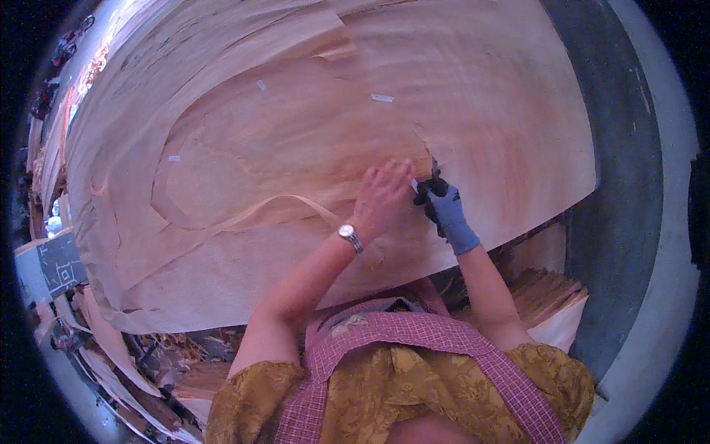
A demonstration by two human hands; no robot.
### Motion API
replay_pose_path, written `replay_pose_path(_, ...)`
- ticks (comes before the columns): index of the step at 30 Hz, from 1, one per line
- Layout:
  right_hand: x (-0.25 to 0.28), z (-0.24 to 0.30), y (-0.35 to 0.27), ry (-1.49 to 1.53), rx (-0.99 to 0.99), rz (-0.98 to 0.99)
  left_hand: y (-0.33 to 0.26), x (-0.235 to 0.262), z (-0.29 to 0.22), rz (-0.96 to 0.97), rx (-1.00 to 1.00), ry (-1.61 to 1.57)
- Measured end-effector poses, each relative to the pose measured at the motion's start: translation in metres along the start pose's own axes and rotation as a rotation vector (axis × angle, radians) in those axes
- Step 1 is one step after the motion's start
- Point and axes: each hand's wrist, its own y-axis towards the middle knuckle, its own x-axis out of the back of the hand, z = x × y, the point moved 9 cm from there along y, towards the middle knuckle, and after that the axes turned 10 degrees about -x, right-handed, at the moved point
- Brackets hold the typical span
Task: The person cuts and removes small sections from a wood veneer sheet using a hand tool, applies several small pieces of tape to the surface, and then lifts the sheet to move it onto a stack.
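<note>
Veneer sheet [296, 133] under our flat, spread left hand [382, 194]; our gloved right hand [444, 211] pinching small tape piece [415, 185]; veneer stack [551, 292] beside.

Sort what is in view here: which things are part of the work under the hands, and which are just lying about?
In the work:
- left hand, bare, flat on the veneer sheet
- right hand, gloved, at a split in the sheet's edge
- small tape patches on the sheet

Lying about:
- veneer stack lower right
- wood scraps below the sheet
- grey floor
</note>
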Motion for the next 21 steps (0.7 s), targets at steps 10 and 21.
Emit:
replay_pose_path(10,-0.022,0.041,-0.016,-1.114,0.762,-0.312,-0.014,-0.047,-0.015,0.195,-0.028,0.108)
replay_pose_path(21,-0.153,0.102,0.000,-0.608,0.382,0.219,-0.243,0.132,0.161,-0.401,0.574,0.197)
